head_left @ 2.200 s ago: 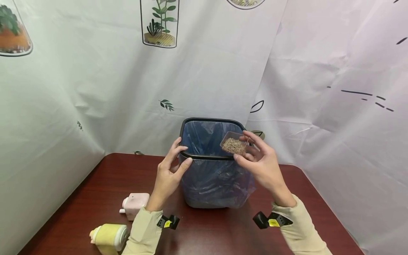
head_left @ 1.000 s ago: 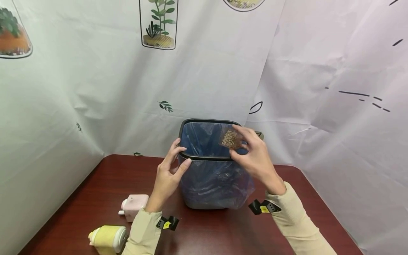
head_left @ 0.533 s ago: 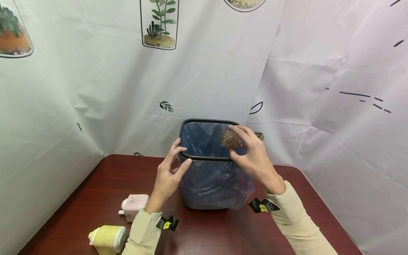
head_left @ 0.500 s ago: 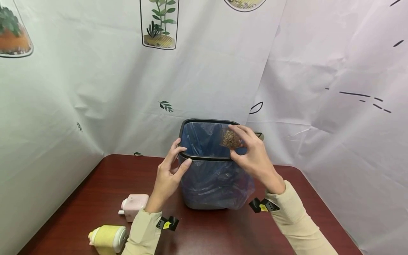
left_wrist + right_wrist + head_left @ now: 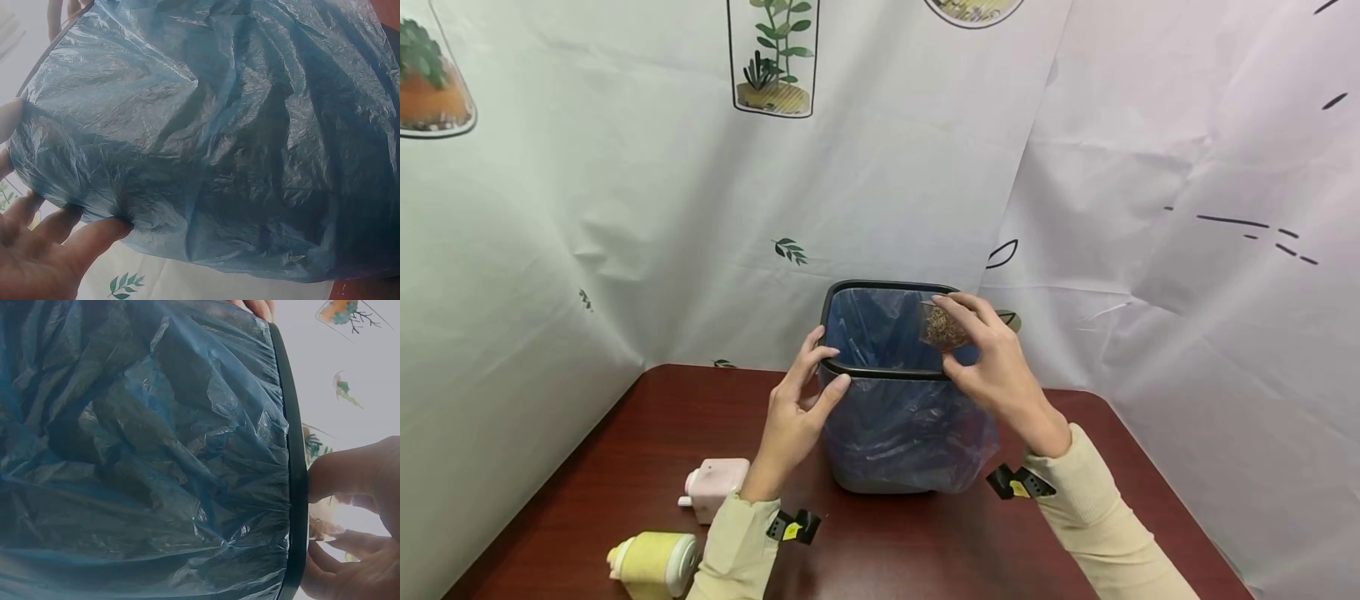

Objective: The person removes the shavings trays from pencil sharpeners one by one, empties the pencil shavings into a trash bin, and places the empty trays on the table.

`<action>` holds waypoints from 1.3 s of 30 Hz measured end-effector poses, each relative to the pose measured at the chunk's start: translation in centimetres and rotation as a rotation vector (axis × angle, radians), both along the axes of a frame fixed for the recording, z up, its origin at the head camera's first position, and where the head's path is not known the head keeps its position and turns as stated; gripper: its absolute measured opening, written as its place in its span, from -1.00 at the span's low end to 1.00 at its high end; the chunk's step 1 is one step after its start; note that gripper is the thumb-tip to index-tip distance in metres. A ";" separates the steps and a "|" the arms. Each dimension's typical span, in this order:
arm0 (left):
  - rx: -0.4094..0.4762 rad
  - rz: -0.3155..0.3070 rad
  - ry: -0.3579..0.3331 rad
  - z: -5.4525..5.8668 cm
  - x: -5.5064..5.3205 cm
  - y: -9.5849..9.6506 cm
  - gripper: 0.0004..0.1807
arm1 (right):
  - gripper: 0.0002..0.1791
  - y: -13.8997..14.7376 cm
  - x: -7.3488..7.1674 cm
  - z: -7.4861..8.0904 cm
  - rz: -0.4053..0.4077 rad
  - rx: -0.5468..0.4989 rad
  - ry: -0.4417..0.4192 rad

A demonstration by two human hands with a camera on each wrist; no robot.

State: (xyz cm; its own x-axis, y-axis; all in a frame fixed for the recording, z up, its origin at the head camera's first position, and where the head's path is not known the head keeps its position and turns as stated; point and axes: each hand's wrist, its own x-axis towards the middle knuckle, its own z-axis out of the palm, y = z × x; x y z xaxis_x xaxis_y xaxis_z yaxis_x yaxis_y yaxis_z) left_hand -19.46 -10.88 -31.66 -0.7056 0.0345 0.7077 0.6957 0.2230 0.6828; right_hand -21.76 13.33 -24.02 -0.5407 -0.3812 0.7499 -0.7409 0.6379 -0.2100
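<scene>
A bin (image 5: 887,482) lined with a translucent blue bag (image 5: 910,425) stands upright on the table, its black rim (image 5: 895,373) at the top. My left hand (image 5: 790,417) grips that rim at the near left corner, fingers over it and thumb outside. In the left wrist view, my left fingertips press against the bag (image 5: 187,125). Over the right side of the opening, my right hand (image 5: 1003,375) pinches a small clear plastic tray (image 5: 945,325) between fingers and thumb. The tray is tilted and shows brown bits like pencil shavings; my fingers hide part of it.
Left of the bin, a pink crank pencil sharpener (image 5: 718,487) sits beside my left sleeve. A yellow one (image 5: 647,562) lies nearer the table's front. White printed cloth (image 5: 880,183) hangs behind the dark red table (image 5: 647,442).
My right hand has shifted slightly left and up, tipping the tray more steeply over the bin's opening. My left hand has kept its hold on the rim.
</scene>
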 end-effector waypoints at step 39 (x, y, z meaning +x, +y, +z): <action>0.026 -0.025 -0.005 -0.1 -0.1 0.0 -0.59 | -0.26 -0.2 0.1 0.3 0.007 0.192 0.131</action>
